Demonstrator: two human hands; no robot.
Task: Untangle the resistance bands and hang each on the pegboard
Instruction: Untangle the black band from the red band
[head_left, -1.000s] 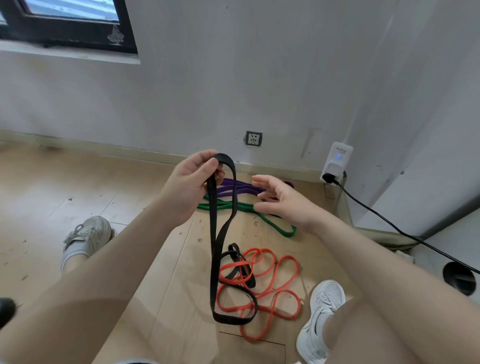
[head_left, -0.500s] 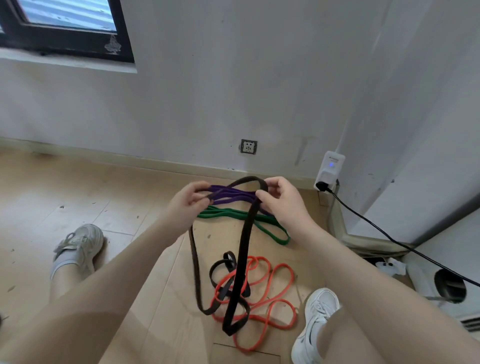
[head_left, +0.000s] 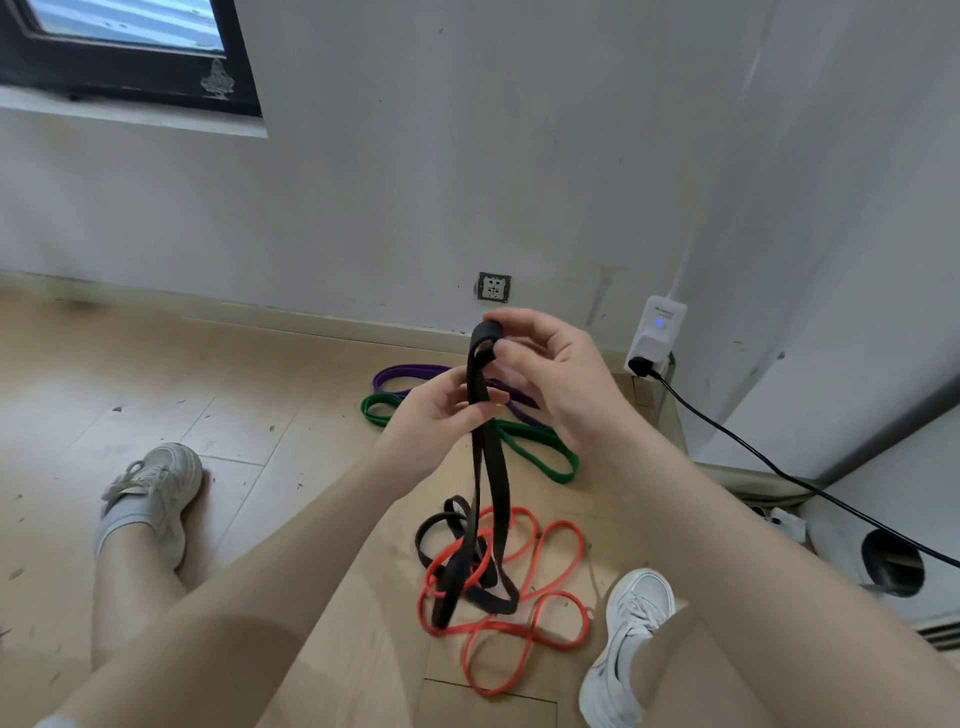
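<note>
A black resistance band (head_left: 488, 467) hangs from both hands down to the wooden floor, its lower loops lying tangled with an orange band (head_left: 524, 613). My right hand (head_left: 556, 374) pinches the band's folded top end. Just below it, my left hand (head_left: 441, 415) grips the two hanging strands together. A purple band (head_left: 405, 375) and a green band (head_left: 540, 447) lie flat on the floor behind the hands, partly hidden by them. No pegboard is in view.
My two legs and white sneakers (head_left: 156, 488) (head_left: 628, 623) flank the bands. A white adapter (head_left: 655, 332) is plugged in at the wall corner, its black cable (head_left: 779, 467) running right. A wall socket (head_left: 493, 287) and a window (head_left: 130, 47) are behind.
The hands came together: the right hand moved up to pinch the black band's top fold, and the left hand slid below it, gathering the strands into one narrow hanging loop.
</note>
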